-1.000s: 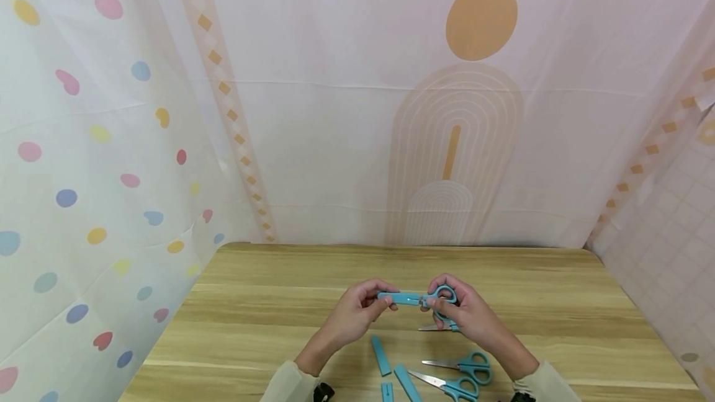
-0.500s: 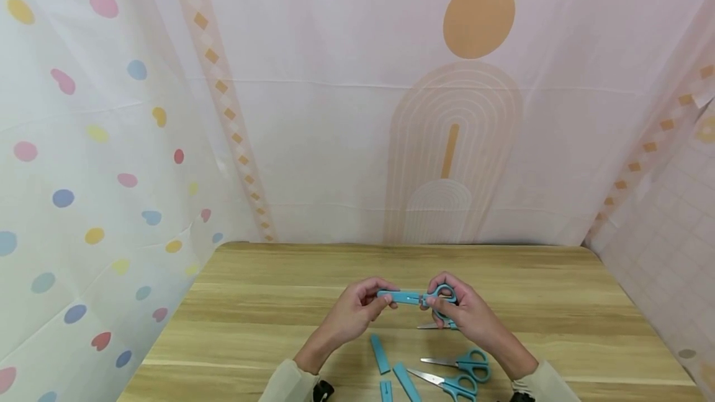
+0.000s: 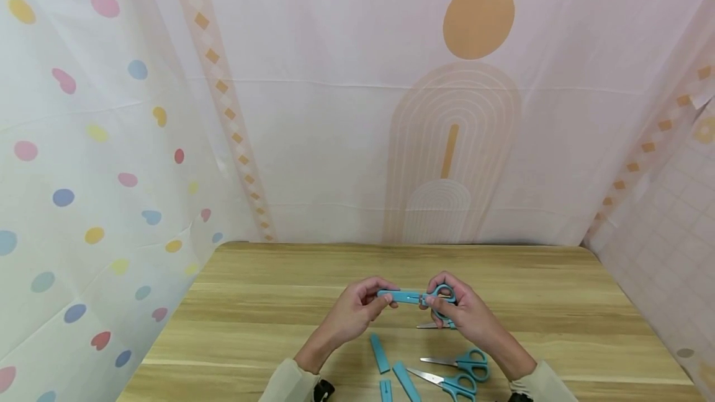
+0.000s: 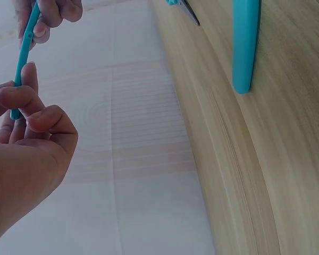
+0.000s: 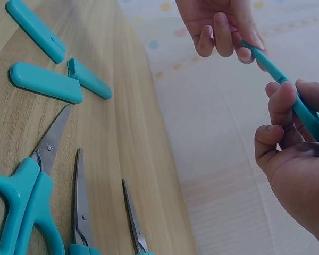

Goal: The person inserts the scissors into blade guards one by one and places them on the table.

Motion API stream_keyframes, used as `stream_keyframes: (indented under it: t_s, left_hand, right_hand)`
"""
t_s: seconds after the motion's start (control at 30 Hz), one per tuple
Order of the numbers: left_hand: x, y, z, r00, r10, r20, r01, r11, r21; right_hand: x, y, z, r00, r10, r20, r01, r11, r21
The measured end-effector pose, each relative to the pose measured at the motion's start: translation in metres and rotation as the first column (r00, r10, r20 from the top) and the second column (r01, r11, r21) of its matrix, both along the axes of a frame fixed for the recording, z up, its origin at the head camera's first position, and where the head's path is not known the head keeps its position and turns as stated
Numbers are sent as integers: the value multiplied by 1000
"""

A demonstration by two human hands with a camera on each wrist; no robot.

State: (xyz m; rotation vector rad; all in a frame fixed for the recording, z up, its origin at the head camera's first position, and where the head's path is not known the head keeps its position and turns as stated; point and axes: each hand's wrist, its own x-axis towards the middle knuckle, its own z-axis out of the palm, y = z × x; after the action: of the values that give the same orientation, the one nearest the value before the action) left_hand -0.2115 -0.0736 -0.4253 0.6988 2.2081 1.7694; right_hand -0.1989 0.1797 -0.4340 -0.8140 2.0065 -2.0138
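Note:
Above the table, my two hands hold one pair of teal scissors (image 3: 445, 291) level between them. A teal blade cover (image 3: 404, 297) encloses its blades, with a little of the pivot area showing between cover and handles. My left hand (image 3: 353, 314) pinches the cover's closed tip between thumb and fingers. My right hand (image 3: 467, 315) grips the scissors by the handles close to the pivot, its thumb on the near side. In the left wrist view the cover (image 4: 23, 58) appears edge-on. The right wrist view shows the scissors' handle (image 5: 310, 118) partly hidden by the right fingers.
Three uncovered scissors lie on the table: one pair (image 3: 455, 385) in front, another (image 3: 472, 365) behind it, a third (image 3: 432, 326) partly hidden below the right hand. Left of them lie three loose blade covers (image 3: 380, 353). A patterned curtain (image 3: 335, 141) hangs behind the table (image 3: 251, 303).
The hands keep the same hold on the covered scissors. Only a slight shift of the whole head view shows; the things on the table stay put.

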Motion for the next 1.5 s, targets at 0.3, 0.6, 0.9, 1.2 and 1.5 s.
stream_keyframes:
  t_s: [0.3,0.6,0.9,1.2,1.5]
  left_hand:
    - [0,0,-1,1000,-1,-4,1,1000,-13]
    - [2,4,-1,999,-3,-49,0,998,-60]
    - [-3,4,-3,1000,-2,-22,2,1000,-30]
    - [-5,6,-4,1000,5,-1,-5,1000,-17]
    - [-9,8,-4,999,37,40,-36,999,-10]
  right_hand:
    - [-1,-1,-2,999,14,-42,-14,1000,-2]
    - [-1,-3,-7,998,36,-49,-36,999,-3]
    - [-4,-1,-4,1000,6,-14,-6,1000,31]
    - [-7,0,-5,999,-12,-34,14,999,52]
    - [-12,-1,-6,996,-84,4,83,991,105]
